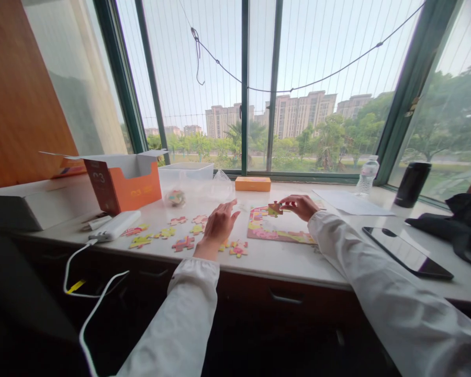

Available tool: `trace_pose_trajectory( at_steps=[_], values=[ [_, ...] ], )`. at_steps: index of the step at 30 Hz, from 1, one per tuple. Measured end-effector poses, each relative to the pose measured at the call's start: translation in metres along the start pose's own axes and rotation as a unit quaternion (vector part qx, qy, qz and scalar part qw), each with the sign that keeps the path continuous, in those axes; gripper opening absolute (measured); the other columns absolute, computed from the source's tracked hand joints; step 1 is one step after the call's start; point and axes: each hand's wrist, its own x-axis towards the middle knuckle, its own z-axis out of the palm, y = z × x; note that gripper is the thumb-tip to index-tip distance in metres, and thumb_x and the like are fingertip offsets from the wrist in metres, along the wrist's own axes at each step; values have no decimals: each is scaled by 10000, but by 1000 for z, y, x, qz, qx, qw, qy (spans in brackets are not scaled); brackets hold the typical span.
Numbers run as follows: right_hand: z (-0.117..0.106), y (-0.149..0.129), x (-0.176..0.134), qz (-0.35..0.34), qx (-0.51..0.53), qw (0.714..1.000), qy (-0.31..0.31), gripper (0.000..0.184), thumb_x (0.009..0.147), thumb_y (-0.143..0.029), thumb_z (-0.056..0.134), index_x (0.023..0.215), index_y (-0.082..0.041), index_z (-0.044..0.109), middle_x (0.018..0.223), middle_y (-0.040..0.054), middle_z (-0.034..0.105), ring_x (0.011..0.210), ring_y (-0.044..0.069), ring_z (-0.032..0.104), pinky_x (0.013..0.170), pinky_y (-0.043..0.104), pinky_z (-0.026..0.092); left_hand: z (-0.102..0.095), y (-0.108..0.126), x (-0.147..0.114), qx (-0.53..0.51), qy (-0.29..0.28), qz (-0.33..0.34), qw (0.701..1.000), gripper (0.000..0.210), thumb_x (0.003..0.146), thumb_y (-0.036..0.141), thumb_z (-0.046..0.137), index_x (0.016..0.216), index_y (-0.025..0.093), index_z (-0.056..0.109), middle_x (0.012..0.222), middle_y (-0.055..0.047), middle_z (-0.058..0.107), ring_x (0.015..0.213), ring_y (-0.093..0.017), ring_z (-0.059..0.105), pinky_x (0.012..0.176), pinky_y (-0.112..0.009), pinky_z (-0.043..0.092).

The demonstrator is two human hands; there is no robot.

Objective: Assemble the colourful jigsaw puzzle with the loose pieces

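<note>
My right hand [300, 205] pinches a yellowish-green jigsaw piece [275, 209] between thumb and fingers. It is held just above a partly assembled jigsaw puzzle [275, 234], whose pink and yellow edge strips surround a pale middle. My left hand [219, 224] hovers palm down with its fingers stretched out and holds nothing. Around it on the white counter lie several loose jigsaw pieces, among them a reddish-blue one [183, 243], a yellow one [140, 240] and a pink one [239, 248]. My left hand hides part of the counter and perhaps some pieces.
An orange open box [135, 186] and a white power bank [115, 226] with a cable stand at left. Behind are a clear tub [186, 173] and a small orange box [253, 184]. At right are a water bottle [367, 177], a black flask [413, 184] and a tablet [406, 252].
</note>
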Motion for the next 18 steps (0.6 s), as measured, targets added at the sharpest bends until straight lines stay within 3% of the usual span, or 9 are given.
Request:
trace_pose_trajectory(
  at_steps=[8, 14, 18],
  values=[
    [-2, -22, -3, -25, -18, 998, 47, 384, 906, -557, 557, 1031, -259, 765, 874, 47, 729, 699, 156, 615, 688, 276, 435, 3, -4, -2, 7, -29, -31, 999, 416, 908, 291, 608, 1314, 231, 545, 1201, -72, 680, 1029, -210, 650, 895, -351, 534],
    [4, -59, -2, -83, -30, 994, 68, 391, 923, -559, 518, 1053, -274, 752, 873, 38, 727, 739, 163, 607, 758, 279, 416, -3, 2, -2, -10, -81, 75, 994, 375, 905, 372, 612, 1254, 237, 594, 1190, -47, 688, 1098, -198, 615, 942, -331, 506],
    [11, -72, -3, -114, -35, 991, 65, 403, 925, -559, 507, 1057, -266, 750, 856, 41, 723, 751, 168, 609, 757, 283, 414, -12, 11, -2, -3, -67, 84, 994, 274, 956, 367, 526, 1184, 269, 643, 1108, -23, 717, 1060, -172, 626, 882, -297, 516]
  ],
)
